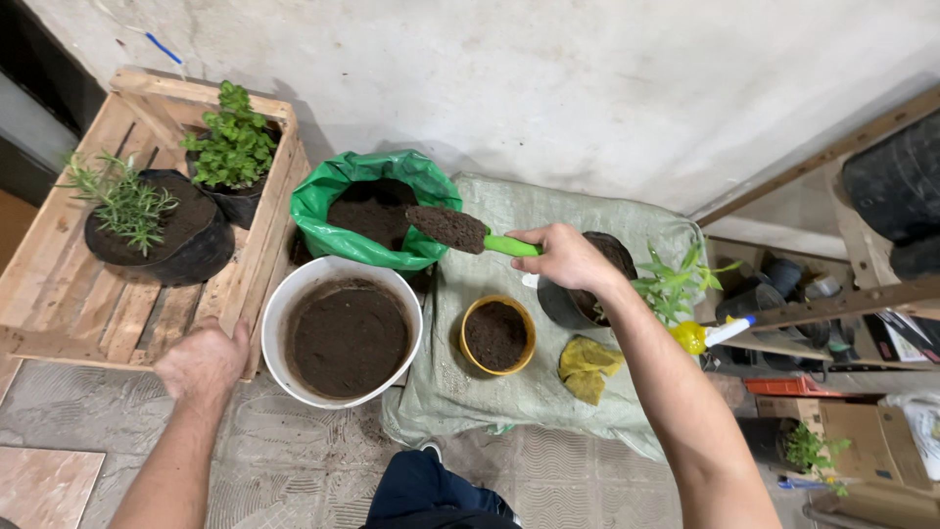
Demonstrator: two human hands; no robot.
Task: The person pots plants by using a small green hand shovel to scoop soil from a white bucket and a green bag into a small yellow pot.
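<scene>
The right hand (566, 257) is gripping a trowel (470, 233), keeping its soil level; the left hand (204, 360), loosely curled and empty, is bracing on the crate (88, 304).

A green-handled trowel (468, 233), its blade heaped with dark soil, is held level over the rim of a green bag (367, 208) of soil, handle pointing right. Just below stands a white bucket (342, 330) filled with dark soil, and right of it a small yellow pot (497, 336), also full of soil, on a pale woven sack (548, 387)
</scene>
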